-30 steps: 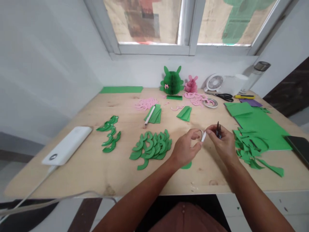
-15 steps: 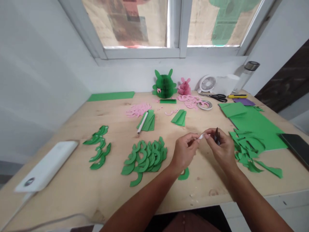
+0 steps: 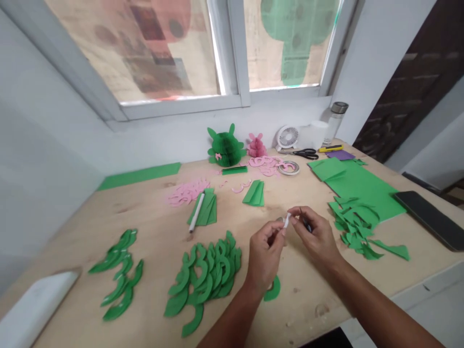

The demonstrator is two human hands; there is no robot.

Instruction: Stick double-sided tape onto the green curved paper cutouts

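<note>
A: Where does the white strip [image 3: 287, 221] lie from the fingers?

B: Directly between them, above the worktop [image 3: 304, 302]: the left hand [image 3: 265, 249] is at its lower end, the right hand [image 3: 313, 232] at its upper. Its long axis runs steeply in this view, the top leaning right. Neither hand is clearly nearer.

A: And the grip?

B: Left thumb and forefinger are pinched together on the strip, no gap showing. The right hand curls around a dark tool [image 3: 307, 225], mostly hidden; its fingertips meet the strip's upper end, but how firmly, one cannot tell.

A: What lies around?

B: A green paper arc [image 3: 274, 289] by the left wrist, and a heap of green cut-outs [image 3: 208, 268] left of that hand.
</note>
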